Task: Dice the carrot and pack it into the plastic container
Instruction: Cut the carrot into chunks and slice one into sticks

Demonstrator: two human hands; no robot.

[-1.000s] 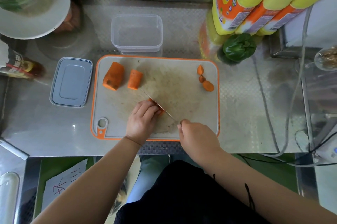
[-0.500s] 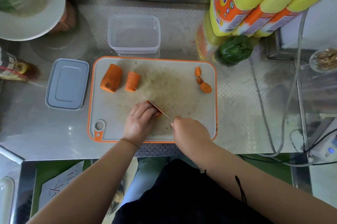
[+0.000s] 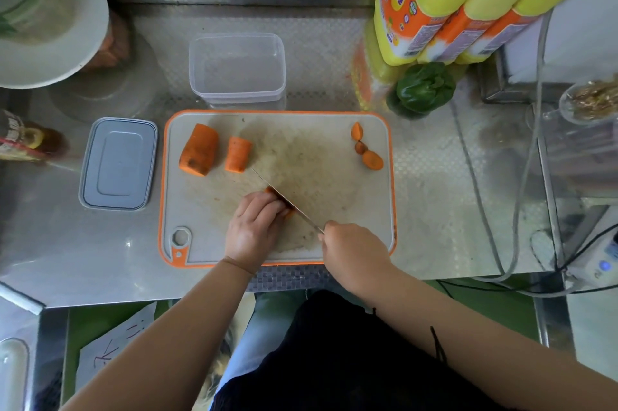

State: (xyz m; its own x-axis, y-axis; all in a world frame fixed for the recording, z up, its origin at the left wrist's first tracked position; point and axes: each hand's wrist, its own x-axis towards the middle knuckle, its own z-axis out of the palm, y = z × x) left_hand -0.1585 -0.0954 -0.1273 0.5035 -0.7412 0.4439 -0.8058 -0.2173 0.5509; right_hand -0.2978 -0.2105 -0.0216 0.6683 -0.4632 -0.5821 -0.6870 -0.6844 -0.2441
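At the frame's centre, the left hand [image 3: 255,230] curls its fingers over a small carrot piece [image 3: 280,203] on the orange-rimmed cutting board [image 3: 351,209], pinning it down. The right hand [image 3: 352,251] grips the handle of a knife [image 3: 284,199], whose thin blade rests against that piece, angled toward the upper left. Two larger carrot chunks [image 3: 199,149] lie at the board's upper left, small scraps [image 3: 368,153] at its upper right. The clear plastic container [image 3: 237,71] stands just above the board, its grey lid [image 3: 118,163] to the left.
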